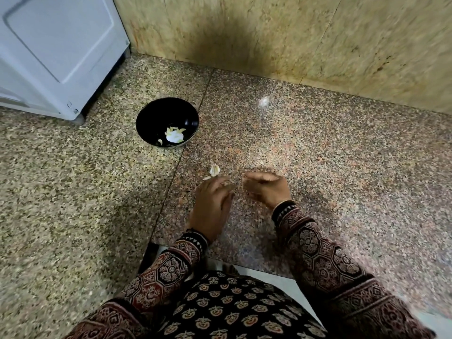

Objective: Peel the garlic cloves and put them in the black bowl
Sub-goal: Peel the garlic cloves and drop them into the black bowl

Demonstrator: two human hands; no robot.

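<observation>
Speckled stone counter (342,155) fills the frame, white appliance (56,45) at upper left. Black bowl (143,122) left of centre holds peeled garlic (174,136). Both hands blurred below centre. Left hand (211,204) slack-fingered, gripping nothing, tips just below a loose clove (214,170), seemingly unpeeled. Right hand (266,189) curled, contents impossible to tell. Likely between cloves. Next: pinch that clove, strip skin.

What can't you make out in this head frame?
All head view.
Right hand: motion blur; whether it holds a clove is unclear.
Left hand: fingertips blurred; grip unclear.
Black bowl: pale pieces inside too small to tell cloves from skins.
White spot on the counter: blurred, unidentifiable.
</observation>
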